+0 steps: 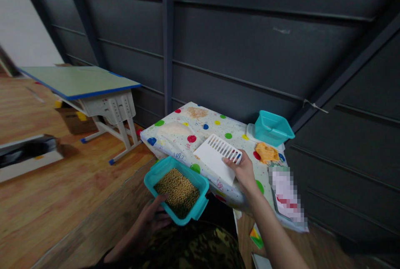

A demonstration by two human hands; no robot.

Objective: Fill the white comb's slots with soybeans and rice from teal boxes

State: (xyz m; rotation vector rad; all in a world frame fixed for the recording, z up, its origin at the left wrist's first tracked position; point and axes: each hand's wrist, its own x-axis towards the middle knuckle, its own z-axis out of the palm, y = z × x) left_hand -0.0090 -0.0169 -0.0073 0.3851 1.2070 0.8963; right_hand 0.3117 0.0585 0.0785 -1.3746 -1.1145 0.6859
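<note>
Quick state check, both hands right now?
Left hand: holding the teal tub of beans.
Right hand: closed on the white slotted plate.

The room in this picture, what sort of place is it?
Probably an indoor workroom or classroom, though I can't be sure: there's a school-style desk, a dark panelled wall and a spotted tablecloth.

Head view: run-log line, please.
left hand: holds teal bin of beans | right hand: grips slotted white scoop | orange cloth: on tablecloth
</note>
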